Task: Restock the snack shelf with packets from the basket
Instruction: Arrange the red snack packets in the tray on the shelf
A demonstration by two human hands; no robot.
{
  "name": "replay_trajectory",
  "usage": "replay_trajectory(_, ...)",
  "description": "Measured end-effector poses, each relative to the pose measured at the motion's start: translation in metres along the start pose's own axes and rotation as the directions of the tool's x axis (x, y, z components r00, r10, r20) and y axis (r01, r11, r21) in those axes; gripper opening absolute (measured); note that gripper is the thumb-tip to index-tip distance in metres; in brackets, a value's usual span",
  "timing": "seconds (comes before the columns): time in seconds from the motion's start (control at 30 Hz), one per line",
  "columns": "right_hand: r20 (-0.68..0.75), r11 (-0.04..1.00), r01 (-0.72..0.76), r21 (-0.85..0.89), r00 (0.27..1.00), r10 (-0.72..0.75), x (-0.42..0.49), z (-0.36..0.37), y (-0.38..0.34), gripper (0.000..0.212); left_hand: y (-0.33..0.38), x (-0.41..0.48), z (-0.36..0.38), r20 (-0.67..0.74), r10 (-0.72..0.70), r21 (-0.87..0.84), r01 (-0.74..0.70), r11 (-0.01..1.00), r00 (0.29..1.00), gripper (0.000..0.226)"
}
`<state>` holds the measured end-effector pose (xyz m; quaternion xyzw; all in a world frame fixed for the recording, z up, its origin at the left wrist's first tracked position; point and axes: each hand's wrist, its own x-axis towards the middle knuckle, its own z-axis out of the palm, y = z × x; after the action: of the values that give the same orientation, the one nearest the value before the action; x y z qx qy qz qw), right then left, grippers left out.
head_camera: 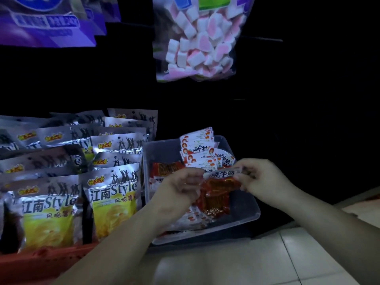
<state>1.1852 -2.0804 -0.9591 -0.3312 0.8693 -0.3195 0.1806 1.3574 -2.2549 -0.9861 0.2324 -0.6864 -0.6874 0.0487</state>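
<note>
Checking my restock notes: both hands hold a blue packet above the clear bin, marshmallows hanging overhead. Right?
No: the packet is red, not blue. The head view shows left hand and right hand holding it above the clear bin, marshmallows hanging overhead.

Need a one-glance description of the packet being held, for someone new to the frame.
Find the clear plastic bin right of the silver chip bags. Over it, the left hand and right hand pinch one packet by its white top strip. Unlike the white-and-orange packets standing behind, it shows red strips through a clear body and is the only one held up.
</note>
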Motion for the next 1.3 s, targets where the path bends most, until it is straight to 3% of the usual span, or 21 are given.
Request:
replay_trajectory(0.13, 0.102, 0.993, -0.104, -0.052, 0.989, 0.109, -0.011, 0.009, 0.007, 0.029, -0.009, 0.001, 0.002, 0.045, -0.056, 0.008, 0.056, 0.998, 0.997, 0.046)
replay_trajectory(0.23, 0.271, 0.971, -0.112, -0.211, 0.948, 0.168, -0.02, 0.018, 0.007, 0.009, -0.014, -0.004, 0.009, 0.099, -0.114, 0.046, 0.11, 0.993, 0.989, 0.04)
replay_trajectory(0.33, 0.361, 0.848, 0.049, -0.528, 0.916, 0.172, -0.027, 0.021, 0.005, 0.029, -0.019, -0.008, 0.018, 0.103, -0.188, 0.085, 0.179, 0.98, 0.977, 0.039)
replay_trajectory(0.47, 0.46, 0.729, 0.266, -0.63, 0.885, 0.074, -0.029, 0.024, 0.0, 0.03, -0.014, -0.003, 0.014, -0.053, -0.206, 0.061, 0.209, 0.976, 0.977, 0.036)
replay_trajectory(0.63, 0.579, 0.783, 0.094, -0.614, 0.728, 0.367, -0.028, 0.015, 0.01, 0.034, -0.01, -0.007, 0.009, -0.074, -0.196, 0.08, 0.202, 0.976, 0.978, 0.034)
replay_trajectory(0.73, 0.538, 0.862, 0.047, -0.505, 0.798, 0.272, -0.032, 0.013, 0.007, 0.051, -0.012, -0.008, 0.014, -0.095, -0.194, 0.092, 0.203, 0.975, 0.976, 0.034)
replay_trajectory(0.83, 0.415, 0.967, -0.092, -0.238, 0.891, 0.187, -0.027, 0.02, 0.007, 0.023, -0.009, -0.007, 0.017, -0.13, -0.193, 0.055, 0.202, 0.978, 0.973, 0.036)
replay_trajectory(0.9, 0.343, 0.974, -0.136, -0.18, 0.919, 0.192, -0.021, 0.026, 0.009, 0.02, -0.006, -0.006, 0.017, -0.143, -0.188, 0.044, 0.196, 0.98, 0.972, 0.036)
replay_trajectory(1.03, 0.175, 0.912, 0.011, -0.411, 0.982, 0.067, 0.015, 0.038, 0.004, 0.045, -0.006, -0.003, 0.013, -0.176, -0.163, 0.045, 0.173, 0.984, 0.971, 0.031)
replay_trajectory(1.17, 0.194, 0.775, 0.074, -0.628, 0.979, 0.064, 0.045, 0.068, -0.001, 0.072, -0.008, -0.001, 0.009, -0.185, -0.168, 0.045, 0.179, 0.983, 0.968, 0.035)
replay_trajectory(1.23, 0.173, 0.755, 0.043, -0.654, 0.98, 0.094, 0.05, 0.079, 0.005, 0.064, -0.009, -0.001, 0.007, -0.193, -0.183, 0.022, 0.19, 0.981, 0.964, 0.035)
replay_trajectory(1.3, 0.152, 0.701, 0.069, -0.71, 0.987, 0.057, 0.05, 0.081, 0.01, 0.032, -0.01, -0.001, 0.003, -0.193, -0.191, 0.007, 0.196, 0.981, 0.963, 0.036)
